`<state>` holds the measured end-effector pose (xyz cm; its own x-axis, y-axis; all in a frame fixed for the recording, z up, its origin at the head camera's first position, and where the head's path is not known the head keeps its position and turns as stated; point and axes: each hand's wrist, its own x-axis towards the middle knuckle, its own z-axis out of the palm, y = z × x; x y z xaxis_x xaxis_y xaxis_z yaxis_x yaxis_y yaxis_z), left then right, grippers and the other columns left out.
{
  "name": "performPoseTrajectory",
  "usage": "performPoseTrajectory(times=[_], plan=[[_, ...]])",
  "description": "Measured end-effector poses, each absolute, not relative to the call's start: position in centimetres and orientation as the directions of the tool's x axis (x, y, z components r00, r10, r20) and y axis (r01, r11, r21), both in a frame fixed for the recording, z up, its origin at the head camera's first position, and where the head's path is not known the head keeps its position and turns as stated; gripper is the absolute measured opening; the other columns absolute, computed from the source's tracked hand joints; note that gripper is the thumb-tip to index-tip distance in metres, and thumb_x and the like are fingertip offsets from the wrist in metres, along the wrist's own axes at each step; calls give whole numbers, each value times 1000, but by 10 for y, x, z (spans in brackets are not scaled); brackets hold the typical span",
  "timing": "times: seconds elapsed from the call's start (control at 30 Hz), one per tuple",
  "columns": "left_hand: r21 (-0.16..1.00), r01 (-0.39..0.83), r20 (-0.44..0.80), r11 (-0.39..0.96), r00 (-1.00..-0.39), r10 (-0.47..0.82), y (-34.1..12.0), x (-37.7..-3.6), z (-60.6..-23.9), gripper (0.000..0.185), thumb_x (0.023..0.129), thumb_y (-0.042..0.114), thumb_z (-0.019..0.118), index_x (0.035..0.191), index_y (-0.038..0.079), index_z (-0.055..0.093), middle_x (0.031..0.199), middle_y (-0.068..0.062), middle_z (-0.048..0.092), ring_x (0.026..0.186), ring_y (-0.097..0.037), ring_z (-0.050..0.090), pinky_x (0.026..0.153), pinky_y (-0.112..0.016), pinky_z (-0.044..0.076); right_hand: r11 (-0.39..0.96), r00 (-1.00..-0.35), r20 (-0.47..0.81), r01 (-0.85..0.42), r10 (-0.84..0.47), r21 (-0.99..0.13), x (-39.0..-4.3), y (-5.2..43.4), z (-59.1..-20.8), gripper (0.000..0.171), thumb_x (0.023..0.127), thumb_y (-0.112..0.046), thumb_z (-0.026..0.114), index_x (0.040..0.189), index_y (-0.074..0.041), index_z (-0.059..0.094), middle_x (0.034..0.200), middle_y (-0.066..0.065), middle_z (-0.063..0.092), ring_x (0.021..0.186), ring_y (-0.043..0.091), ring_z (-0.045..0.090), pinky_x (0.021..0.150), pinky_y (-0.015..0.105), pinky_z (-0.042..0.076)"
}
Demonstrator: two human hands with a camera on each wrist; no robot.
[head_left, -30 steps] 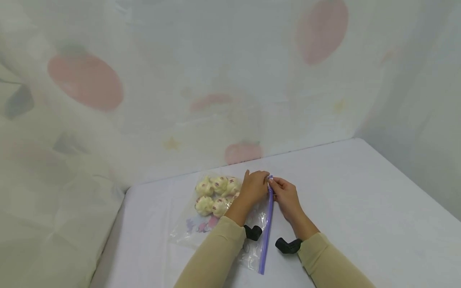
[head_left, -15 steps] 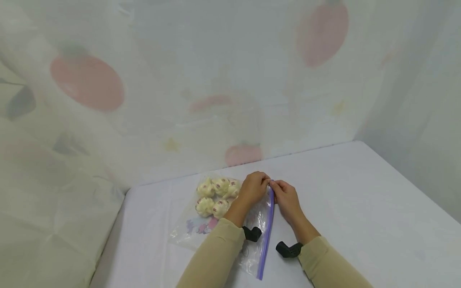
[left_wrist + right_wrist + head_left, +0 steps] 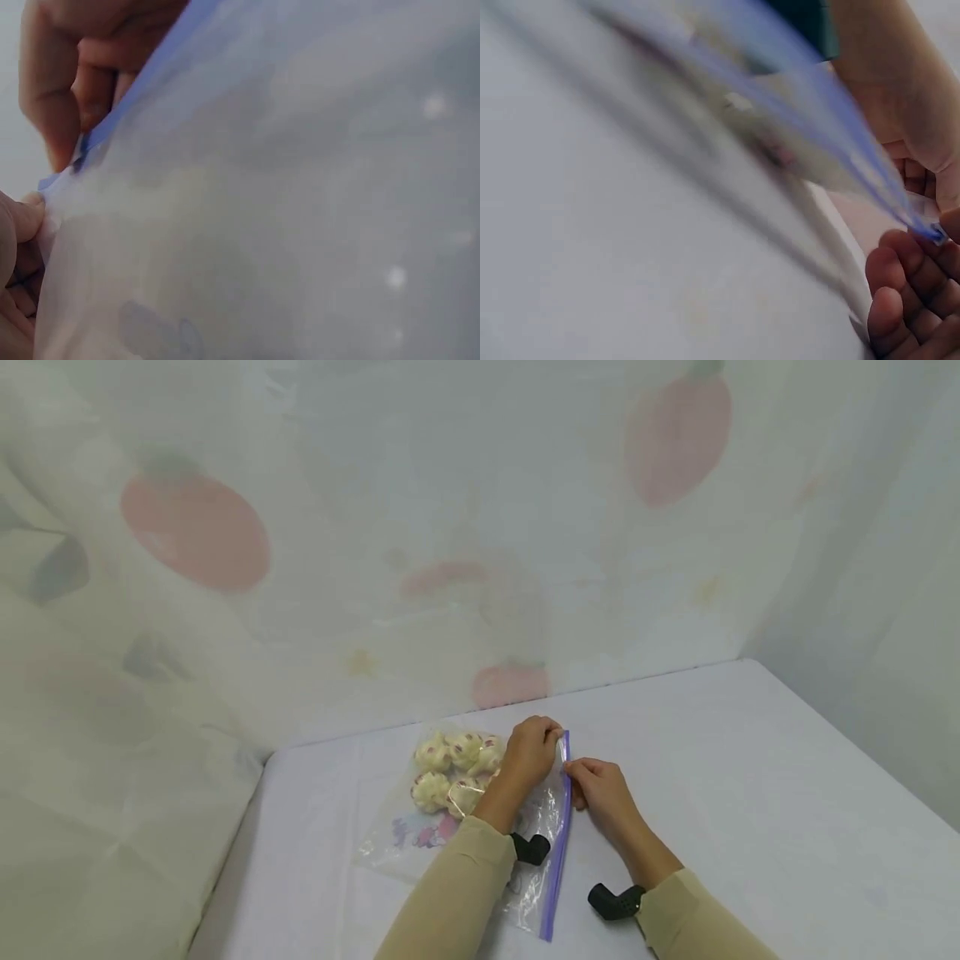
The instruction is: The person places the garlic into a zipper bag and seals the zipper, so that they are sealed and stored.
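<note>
Lengthwise, purple zip strip [image 3: 558,835] front-to-back.

— Do we see any writing here we can actually read?
— None. The clear bag [image 3: 465,827] carries a pink and purple cartoon print, too small and blurred for us to make out any letters or brand.

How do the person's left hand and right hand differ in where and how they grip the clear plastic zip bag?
The left hand holds the far corner of the clear plastic zip bag; the right hand pinches its purple zip strip nearer the person. The left hand lies over the bag; the right lies beside it. Both wear beige sleeves.
</note>
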<state>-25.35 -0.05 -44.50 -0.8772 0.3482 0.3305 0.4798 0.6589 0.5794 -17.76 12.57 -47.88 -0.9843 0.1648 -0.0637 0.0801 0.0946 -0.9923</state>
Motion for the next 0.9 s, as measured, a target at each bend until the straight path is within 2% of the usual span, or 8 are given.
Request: performPoseTrajectory(times=[0.17, 0.3, 0.5, 0.8, 0.9], plan=[[609, 444, 312, 657, -896, 316, 1, -256, -445, 16, 98, 21, 60, 96, 11, 72, 93, -2, 69, 85, -15, 64, 75, -25, 52, 199, -994, -96, 106, 60, -974, -162, 132, -478, 24, 92, -15, 60, 76, 0, 69, 53, 9, 60, 39, 12, 45, 41, 24, 38], [635, 422, 310, 646, -906, 287, 1, -258, -444, 16, 98, 21, 60, 96, 11, 72, 93, -3, 69, 86, -16, 65, 76, -26, 52, 234, -991, -128, 115, -38, -965, -151, 135, -478, 27, 92, -17, 60, 73, 0, 67, 55, 10, 63, 37, 10, 44, 39, 24, 38], [684, 367, 282, 630, -930, 236, 1, -263, -442, 17, 99, 23, 59, 97, 11, 71, 93, -1, 69, 83, -13, 62, 71, -24, 51, 286, -974, -141, 87, -177, -954, -131, 136, -476, 33, 94, -20, 59, 70, 2, 64, 56, 8, 63, 37, 8, 43, 36, 22, 39], [716, 344, 272, 607, -939, 210, 1, -267, -441, 18, 99, 22, 59, 98, 10, 71, 90, -1, 68, 76, -11, 59, 66, -23, 50, 263, -932, -200, 120, -303, -957, -113, 135, -473, 28, 90, -19, 60, 71, 1, 66, 56, 3, 62, 41, 7, 47, 36, 19, 35], [724, 335, 264, 602, -942, 207, 1, -266, -442, 19, 99, 24, 59, 99, 10, 71, 90, -1, 68, 77, -11, 59, 66, -23, 50, 253, -915, -193, 105, -355, -962, -110, 136, -473, 29, 89, -17, 61, 70, 4, 65, 54, 2, 62, 40, 7, 50, 37, 18, 33]])
